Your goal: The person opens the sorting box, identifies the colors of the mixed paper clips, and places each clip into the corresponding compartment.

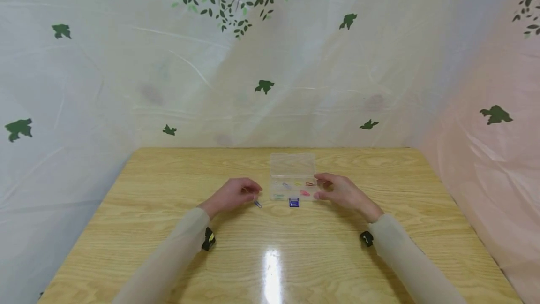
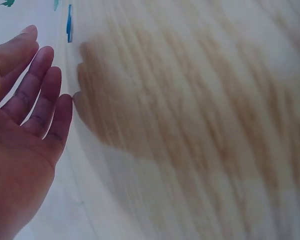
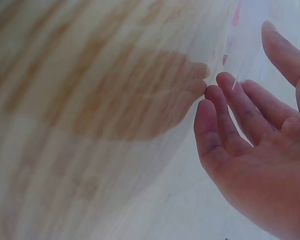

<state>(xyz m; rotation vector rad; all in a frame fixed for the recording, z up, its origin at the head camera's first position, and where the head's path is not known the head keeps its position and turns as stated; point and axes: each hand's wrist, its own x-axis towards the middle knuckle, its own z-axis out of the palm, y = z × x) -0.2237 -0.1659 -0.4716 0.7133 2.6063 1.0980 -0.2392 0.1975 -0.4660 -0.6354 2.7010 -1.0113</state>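
Note:
A clear plastic box (image 1: 277,191) stands on the table with its clear lid (image 1: 292,164) raised at the back and a dark blue clasp (image 1: 294,202) at its front. Inside lie small coloured paper clips, with a red one (image 1: 310,184) and a pink piece (image 1: 304,193) at the right. My right hand (image 1: 341,192) is at the box's right side, thumb by the front corner and fingers farther back, relaxed and apart in the right wrist view. To the left, a blue paper clip (image 1: 258,204) lies on the table, just beyond the loosely bent fingers of my left hand (image 1: 234,194).
The wooden table (image 1: 236,266) reaches back to a pale curtain (image 1: 295,116) printed with green leaves. A dark wrist device (image 1: 208,239) sits at the left sleeve, another (image 1: 366,238) at the right. Bright light reflects off the tabletop near the front.

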